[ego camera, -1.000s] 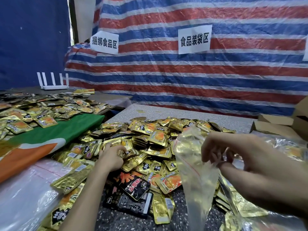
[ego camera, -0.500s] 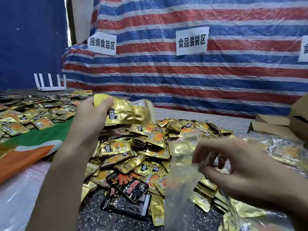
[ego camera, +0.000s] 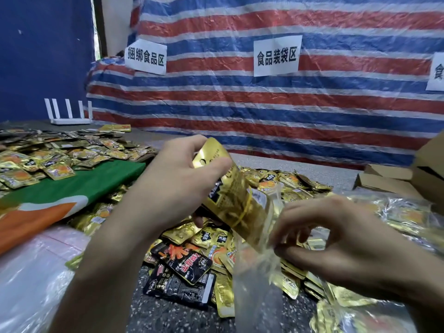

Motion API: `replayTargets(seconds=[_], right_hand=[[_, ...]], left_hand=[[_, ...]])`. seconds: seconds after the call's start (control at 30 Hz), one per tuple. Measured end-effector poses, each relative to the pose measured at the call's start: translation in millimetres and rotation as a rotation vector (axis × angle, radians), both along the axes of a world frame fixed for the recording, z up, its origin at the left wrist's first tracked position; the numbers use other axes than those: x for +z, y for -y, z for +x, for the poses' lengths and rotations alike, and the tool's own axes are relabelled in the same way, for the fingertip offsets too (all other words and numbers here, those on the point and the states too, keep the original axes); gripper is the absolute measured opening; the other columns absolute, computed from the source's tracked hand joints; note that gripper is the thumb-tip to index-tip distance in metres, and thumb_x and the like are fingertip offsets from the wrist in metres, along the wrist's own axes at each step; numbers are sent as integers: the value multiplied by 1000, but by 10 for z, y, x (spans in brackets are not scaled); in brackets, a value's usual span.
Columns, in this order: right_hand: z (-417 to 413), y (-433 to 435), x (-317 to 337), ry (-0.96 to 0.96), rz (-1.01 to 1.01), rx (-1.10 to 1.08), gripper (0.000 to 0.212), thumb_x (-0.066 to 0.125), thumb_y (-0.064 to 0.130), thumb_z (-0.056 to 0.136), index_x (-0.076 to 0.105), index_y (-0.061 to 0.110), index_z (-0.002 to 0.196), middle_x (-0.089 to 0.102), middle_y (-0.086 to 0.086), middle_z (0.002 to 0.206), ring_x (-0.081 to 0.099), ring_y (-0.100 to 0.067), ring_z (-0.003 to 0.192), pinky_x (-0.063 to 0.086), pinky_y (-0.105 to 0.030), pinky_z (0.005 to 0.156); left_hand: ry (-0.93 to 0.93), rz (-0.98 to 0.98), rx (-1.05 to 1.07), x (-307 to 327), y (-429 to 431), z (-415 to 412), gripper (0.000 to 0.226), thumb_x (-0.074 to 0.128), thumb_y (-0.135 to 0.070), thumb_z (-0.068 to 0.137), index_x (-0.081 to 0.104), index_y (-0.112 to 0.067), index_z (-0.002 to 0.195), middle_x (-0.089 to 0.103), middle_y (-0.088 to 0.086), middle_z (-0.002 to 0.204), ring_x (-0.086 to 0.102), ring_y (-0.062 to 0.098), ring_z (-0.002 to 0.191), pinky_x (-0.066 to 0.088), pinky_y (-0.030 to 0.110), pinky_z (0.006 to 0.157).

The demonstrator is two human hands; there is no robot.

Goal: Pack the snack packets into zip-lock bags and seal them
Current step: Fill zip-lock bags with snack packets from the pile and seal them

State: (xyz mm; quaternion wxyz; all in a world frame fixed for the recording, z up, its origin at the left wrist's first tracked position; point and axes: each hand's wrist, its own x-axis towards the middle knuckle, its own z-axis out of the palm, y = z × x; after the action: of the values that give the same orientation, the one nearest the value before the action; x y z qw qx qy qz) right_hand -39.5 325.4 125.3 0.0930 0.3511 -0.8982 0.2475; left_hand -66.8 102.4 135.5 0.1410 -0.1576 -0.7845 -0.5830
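My left hand point(ego camera: 173, 186) grips a bundle of gold snack packets point(ego camera: 230, 198) bound with a yellow rubber band. The bundle tilts down to the right, its lower end inside the mouth of a clear zip-lock bag point(ego camera: 257, 282). My right hand point(ego camera: 336, 239) pinches the bag's top edge and holds the mouth apart. The bag hangs down in front of a heap of loose gold packets point(ego camera: 271, 181) on the speckled table point(ego camera: 168, 316). Two black packets point(ego camera: 185, 267) lie at the heap's near edge.
More gold packets point(ego camera: 55, 155) cover a green and orange cloth point(ego camera: 79, 186) at left. A stack of plastic sheets point(ego camera: 31, 272) lies near left. Filled clear bags point(ego camera: 406, 212) and cardboard boxes point(ego camera: 389, 179) sit at right. A white router point(ego camera: 69, 116) stands far left before the striped tarp.
My left hand picked a bundle out of the heap, lifted it and carried it right; its lower end now sits in the bag's mouth. My right hand kept hold of the bag.
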Motion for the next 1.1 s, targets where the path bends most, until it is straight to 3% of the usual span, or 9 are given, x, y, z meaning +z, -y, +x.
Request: replayTargets(seconds=[0.13, 0.3, 0.47, 0.57, 0.67, 0.77, 0.9, 1.0, 1.1], right_hand=[[-15, 99, -37, -73, -57, 36, 19, 76, 4, 81, 79, 23, 85, 71, 9, 81, 65, -14, 77, 50, -24, 66], [-34, 150, -82, -225, -206, 22, 15, 75, 2, 80, 76, 16, 83, 70, 3, 79, 67, -17, 76, 54, -39, 67], [-27, 91, -62, -279, -357, -43, 21, 75, -4, 81, 77, 16, 87, 75, 10, 81, 72, -8, 78, 57, -19, 68], [-25, -17, -22, -268, -312, -140, 11, 70, 14, 78, 76, 20, 85, 74, 10, 77, 71, -7, 75, 58, -28, 68], [-34, -154, 14, -181, -292, -217, 12, 66, 24, 75, 75, 22, 82, 74, 4, 75, 71, -13, 72, 58, -42, 68], [-18, -269, 59, -137, -242, -219, 9, 67, 23, 74, 75, 24, 79, 74, 8, 75, 70, -11, 70, 56, -38, 66], [-16, -345, 80, -70, -201, -229, 10, 68, 23, 75, 75, 27, 80, 75, 11, 79, 72, -7, 74, 56, -33, 70], [-26, -316, 66, -28, -160, -205, 11, 68, 21, 75, 75, 28, 79, 75, 11, 80, 72, -6, 76, 56, -30, 71], [-12, -277, 56, 2, -137, -169, 13, 67, 21, 75, 76, 29, 79, 75, 14, 81, 71, -6, 78, 57, -29, 71]], left_hand=[[25, -142, -13, -80, -162, -56, 11, 67, -30, 91, 66, -21, 85, 68, -2, 63, 61, 14, 46, 44, 28, 38], [-25, -413, -48, -178, -348, -92, 23, 61, -37, 93, 75, -20, 85, 72, 4, 74, 68, 25, 75, 56, 40, 69], [-31, -469, -85, -208, -392, -163, 83, 15, -73, 93, 65, -12, 70, 68, 0, 70, 64, 14, 71, 50, 36, 75], [30, -592, -226, -215, -264, -220, 107, -1, -92, 73, 75, -17, 81, 74, -6, 80, 66, 3, 75, 48, 27, 84], [-50, -702, -347, -192, -57, -266, 72, 40, -85, 79, 76, -23, 81, 72, -11, 78, 61, 1, 66, 45, 18, 62], [-180, -566, -427, -157, 105, -295, 22, 67, -48, 83, 73, -27, 80, 68, -15, 74, 60, 2, 69, 45, 19, 64], [-204, -326, -289, -231, 199, -469, 17, 70, -41, 84, 72, -25, 80, 69, -9, 73, 61, 4, 65, 46, 17, 59], [-42, -488, 6, -454, 231, -797, 17, 73, -40, 86, 69, -24, 82, 68, -9, 80, 61, 4, 73, 48, 21, 63], [250, -609, 112, -850, 218, -1112, 13, 73, -26, 86, 64, -18, 90, 66, 1, 94, 62, 12, 80, 50, 28, 65]])
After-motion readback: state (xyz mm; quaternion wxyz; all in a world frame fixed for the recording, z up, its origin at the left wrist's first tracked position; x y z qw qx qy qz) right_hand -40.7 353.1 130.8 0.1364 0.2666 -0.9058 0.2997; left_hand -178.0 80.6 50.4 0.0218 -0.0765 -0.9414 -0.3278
